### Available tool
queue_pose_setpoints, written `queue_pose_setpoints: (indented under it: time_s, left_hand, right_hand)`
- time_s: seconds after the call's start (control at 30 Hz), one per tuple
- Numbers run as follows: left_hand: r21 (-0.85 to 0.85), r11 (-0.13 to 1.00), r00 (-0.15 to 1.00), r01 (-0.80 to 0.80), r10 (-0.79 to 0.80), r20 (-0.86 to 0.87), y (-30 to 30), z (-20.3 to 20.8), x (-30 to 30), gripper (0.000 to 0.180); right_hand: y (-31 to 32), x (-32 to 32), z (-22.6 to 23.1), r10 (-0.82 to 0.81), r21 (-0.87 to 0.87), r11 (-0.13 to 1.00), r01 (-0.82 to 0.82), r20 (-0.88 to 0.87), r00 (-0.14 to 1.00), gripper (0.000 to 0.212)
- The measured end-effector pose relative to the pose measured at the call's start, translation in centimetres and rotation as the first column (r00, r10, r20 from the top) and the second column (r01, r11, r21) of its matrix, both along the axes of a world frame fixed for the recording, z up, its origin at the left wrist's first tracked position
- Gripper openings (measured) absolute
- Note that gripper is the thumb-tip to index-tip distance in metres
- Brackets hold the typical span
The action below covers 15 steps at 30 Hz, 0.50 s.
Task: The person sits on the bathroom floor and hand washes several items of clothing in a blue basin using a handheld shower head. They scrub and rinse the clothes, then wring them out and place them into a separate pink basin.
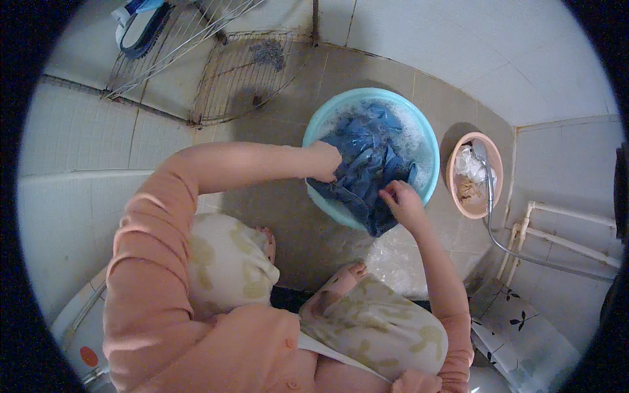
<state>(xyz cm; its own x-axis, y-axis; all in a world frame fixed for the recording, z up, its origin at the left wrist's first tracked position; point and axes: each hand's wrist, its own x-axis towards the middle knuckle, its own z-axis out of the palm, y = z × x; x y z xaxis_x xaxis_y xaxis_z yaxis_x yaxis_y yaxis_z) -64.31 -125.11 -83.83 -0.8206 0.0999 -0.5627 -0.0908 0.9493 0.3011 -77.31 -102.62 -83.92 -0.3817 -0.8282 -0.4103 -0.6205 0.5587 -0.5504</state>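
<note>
A round light-blue basin full of suds stands on the floor in front of me. Wet dark-blue cloth, seemingly denim clothing, is heaped in it, and its near end hangs over the basin's front rim. At the basin's left side my left hand is closed in a fist on the denim clothing. My right hand pinches the cloth near the front right, thumb against fingers. Parts of the fingers of both hands are hidden by the folds.
A small pink basin right of the blue one holds white and tan cloth and a shower head with its hose. A rusty wire rack with a brush is at upper left. White pipes run along the right wall.
</note>
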Motion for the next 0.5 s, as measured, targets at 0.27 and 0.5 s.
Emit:
queue_pose_setpoints:
  time_s: [0.27, 0.5]
  left_hand:
    - [-0.173, 0.983, 0.996, -0.066, 0.076, 0.055, -0.3, 0.6, -0.1, 0.047]
    - [-0.07, 0.926, 0.908, -0.37, 0.344, -0.239, 0.4, -0.8, -0.6, 0.068]
  right_hand:
    - [0.5, 1.9, -1.2, -0.089, 0.108, 0.988, 0.112, -0.197, 0.976, 0.07]
    - [1.4, -1.7, -8.3, -0.66, -0.082, 0.738, 0.67, 0.117, 0.742, 0.053]
